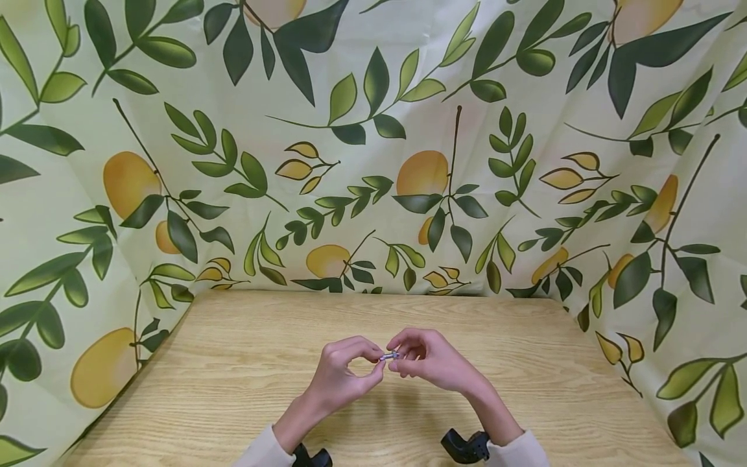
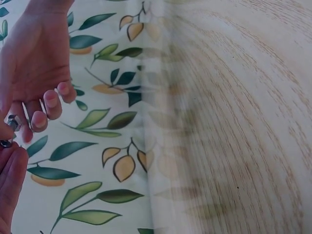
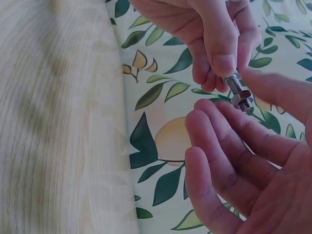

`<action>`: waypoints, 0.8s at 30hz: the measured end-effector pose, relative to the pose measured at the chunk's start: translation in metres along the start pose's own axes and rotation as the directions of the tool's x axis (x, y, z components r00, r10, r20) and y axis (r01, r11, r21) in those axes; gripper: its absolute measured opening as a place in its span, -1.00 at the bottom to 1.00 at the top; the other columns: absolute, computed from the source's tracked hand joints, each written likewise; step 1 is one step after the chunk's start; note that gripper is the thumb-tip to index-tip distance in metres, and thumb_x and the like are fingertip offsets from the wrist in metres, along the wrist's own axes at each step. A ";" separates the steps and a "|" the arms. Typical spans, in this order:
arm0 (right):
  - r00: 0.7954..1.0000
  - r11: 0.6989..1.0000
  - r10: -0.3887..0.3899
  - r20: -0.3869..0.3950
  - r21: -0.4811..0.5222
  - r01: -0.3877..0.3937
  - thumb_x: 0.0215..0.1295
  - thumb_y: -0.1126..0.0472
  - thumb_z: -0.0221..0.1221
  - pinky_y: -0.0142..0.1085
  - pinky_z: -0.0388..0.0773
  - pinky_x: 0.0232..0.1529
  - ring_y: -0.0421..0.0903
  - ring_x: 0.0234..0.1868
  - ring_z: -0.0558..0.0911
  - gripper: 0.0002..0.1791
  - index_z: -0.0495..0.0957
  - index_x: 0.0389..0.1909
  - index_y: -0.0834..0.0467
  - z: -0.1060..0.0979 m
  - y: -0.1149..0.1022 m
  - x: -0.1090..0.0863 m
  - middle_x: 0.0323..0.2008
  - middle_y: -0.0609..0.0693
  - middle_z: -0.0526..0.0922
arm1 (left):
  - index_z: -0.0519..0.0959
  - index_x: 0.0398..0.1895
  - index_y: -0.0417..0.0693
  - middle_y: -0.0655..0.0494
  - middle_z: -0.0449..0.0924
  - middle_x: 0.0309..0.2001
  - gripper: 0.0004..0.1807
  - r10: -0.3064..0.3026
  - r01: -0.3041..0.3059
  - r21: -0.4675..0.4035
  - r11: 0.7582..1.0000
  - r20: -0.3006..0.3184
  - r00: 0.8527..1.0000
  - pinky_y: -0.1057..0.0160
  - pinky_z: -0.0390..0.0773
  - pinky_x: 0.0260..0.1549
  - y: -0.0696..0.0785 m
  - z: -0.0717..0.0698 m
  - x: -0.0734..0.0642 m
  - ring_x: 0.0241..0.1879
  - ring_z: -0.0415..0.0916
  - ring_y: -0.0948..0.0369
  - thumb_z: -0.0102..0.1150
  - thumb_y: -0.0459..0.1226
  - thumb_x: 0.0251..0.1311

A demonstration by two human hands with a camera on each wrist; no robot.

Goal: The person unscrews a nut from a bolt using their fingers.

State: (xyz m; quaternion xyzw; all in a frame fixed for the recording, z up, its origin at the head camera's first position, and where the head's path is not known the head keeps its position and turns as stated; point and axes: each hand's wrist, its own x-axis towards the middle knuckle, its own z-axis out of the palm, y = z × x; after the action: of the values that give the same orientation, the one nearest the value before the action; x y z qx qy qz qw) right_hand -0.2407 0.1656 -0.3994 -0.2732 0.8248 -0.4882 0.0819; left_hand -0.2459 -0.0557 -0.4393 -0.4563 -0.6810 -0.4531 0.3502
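Over the wooden table, my left hand (image 1: 344, 373) pinches a small metal bolt (image 3: 234, 84) between thumb and fingertips. A hex nut (image 3: 242, 98) sits on the bolt's threads close to the free end, which pokes out past it. My right hand (image 1: 438, 362) is around that end, its thumb on one side and loosely bent fingers on the other. In the right wrist view, a gap shows between those fingertips and the nut. The left wrist view catches the nut (image 2: 13, 123) at its left edge, while the bolt's head is hidden in my left fingers.
The light wood tabletop (image 1: 233, 350) spreads beneath both hands. A cloth printed with leaves and fruit (image 1: 362, 194) hangs behind and along both sides. Black wrist mounts (image 1: 465, 446) sit under the forearms by the pale sleeves (image 1: 519, 451).
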 end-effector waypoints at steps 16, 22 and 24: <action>1.000 0.999 0.010 -0.009 -0.034 -0.010 0.40 0.16 0.28 -0.35 0.65 -0.38 -0.03 -0.38 0.70 -0.81 0.68 -0.16 0.21 0.000 -0.002 -0.001 -0.39 -0.03 0.70 | 0.69 -0.42 -0.12 0.11 0.77 -0.40 -0.75 -0.009 0.009 -0.023 1.000 0.017 1.000 0.53 0.72 -0.30 -0.001 -0.001 -0.001 -0.42 0.71 0.32 0.41 -0.59 -0.14; 1.000 1.000 -0.014 -0.012 -0.022 0.013 0.35 0.25 0.30 -0.37 0.66 -0.37 -0.05 -0.38 0.70 -0.88 0.63 -0.16 0.19 0.001 -0.003 -0.001 -0.38 0.00 0.68 | 0.69 -0.41 -0.12 0.11 0.76 -0.40 -0.73 -0.010 0.011 -0.031 0.999 0.018 1.000 0.53 0.72 -0.31 -0.001 -0.001 -0.001 -0.42 0.72 0.31 0.40 -0.61 -0.15; 1.000 1.000 -0.016 -0.012 -0.011 0.015 0.33 0.26 0.32 -0.38 0.66 -0.37 -0.10 -0.38 0.69 -0.84 0.61 -0.13 0.21 0.001 -0.003 -0.001 -0.37 0.03 0.68 | 0.69 -0.41 -0.12 0.10 0.76 -0.39 -0.73 -0.012 0.012 -0.033 0.999 0.018 1.000 0.53 0.72 -0.31 -0.001 0.000 -0.001 -0.42 0.72 0.31 0.40 -0.61 -0.15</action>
State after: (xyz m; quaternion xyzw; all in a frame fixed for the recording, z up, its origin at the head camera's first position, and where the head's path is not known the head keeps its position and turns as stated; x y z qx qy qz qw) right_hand -0.2385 0.1645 -0.3974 -0.2772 0.8258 -0.4859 0.0717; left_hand -0.2463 -0.0565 -0.4401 -0.4620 -0.6793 -0.4621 0.3339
